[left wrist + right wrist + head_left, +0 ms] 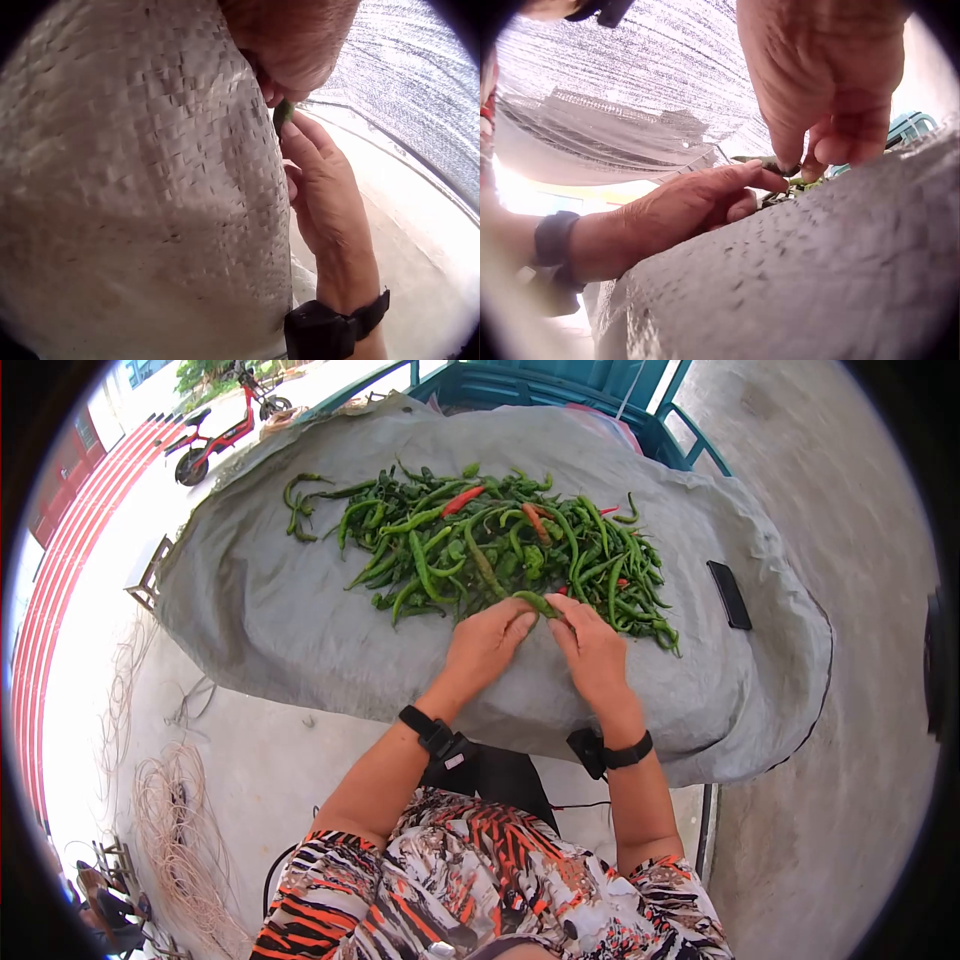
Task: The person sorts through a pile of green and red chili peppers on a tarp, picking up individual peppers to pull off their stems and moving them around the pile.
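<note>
Green chili pepper (pixel 537 603) is held between your two hands at the near edge of the big pile of peppers (pixel 490 545), on the grey woven sheet (pixel 300 620) that covers the worktop. Your left hand (pixel 487 643) pinches one end of it with the fingertips, and your right hand (pixel 592 645) pinches the other end; the two hands almost touch each other. In the left wrist view you see only a small green piece of the pepper (pixel 283 114) between the fingers, and the right hand (pixel 326 191) comes up to it from below. In the right wrist view the pepper (pixel 769 163) lies across between the thumb and finger of your right hand (pixel 825 90) and the fingertips of your left hand (pixel 697 206). The pile has mostly green peppers, with a few red peppers (pixel 462 500) among them. A dark flat phone (pixel 729 595) lies on the sheet to the right, well apart from your hands. You wear a black strap (pixel 428 730) on each wrist. A red scooter (pixel 225 420) stands far behind the worktop. I cannot read any writing or brand in these views.
</note>
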A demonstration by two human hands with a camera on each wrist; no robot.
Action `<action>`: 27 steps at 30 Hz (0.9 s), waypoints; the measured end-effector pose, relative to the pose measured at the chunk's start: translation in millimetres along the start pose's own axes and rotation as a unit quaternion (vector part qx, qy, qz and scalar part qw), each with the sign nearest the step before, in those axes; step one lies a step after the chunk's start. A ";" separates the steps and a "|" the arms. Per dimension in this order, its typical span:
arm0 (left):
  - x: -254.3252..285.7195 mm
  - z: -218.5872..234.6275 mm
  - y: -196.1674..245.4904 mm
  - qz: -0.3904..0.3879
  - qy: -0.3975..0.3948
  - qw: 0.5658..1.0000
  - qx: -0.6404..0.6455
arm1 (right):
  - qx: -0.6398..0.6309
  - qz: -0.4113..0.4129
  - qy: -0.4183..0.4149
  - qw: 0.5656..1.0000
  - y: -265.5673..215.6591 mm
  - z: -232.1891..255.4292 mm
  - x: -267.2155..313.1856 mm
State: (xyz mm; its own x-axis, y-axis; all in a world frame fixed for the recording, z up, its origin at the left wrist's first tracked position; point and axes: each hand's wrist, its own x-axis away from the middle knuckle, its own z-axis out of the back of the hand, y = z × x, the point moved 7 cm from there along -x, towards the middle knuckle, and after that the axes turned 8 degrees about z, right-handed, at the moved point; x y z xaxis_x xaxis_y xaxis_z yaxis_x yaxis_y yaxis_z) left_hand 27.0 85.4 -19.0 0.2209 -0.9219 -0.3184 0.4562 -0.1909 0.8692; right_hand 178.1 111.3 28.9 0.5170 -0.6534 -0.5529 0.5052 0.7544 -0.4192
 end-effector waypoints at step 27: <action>3.4 6.6 16.5 -0.014 0.021 1.000 -0.010 | -0.101 -0.178 0.160 0.966 49.1 31.3 -1.9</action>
State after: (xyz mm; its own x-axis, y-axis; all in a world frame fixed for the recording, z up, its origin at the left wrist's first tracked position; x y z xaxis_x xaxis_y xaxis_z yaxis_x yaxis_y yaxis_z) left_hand 29.5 76.8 -3.3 0.2442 -0.9008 -0.3591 0.4796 -0.2097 0.8521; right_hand 223.6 147.7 32.0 0.0783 -0.8452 -0.5286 0.4504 0.5031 -0.7376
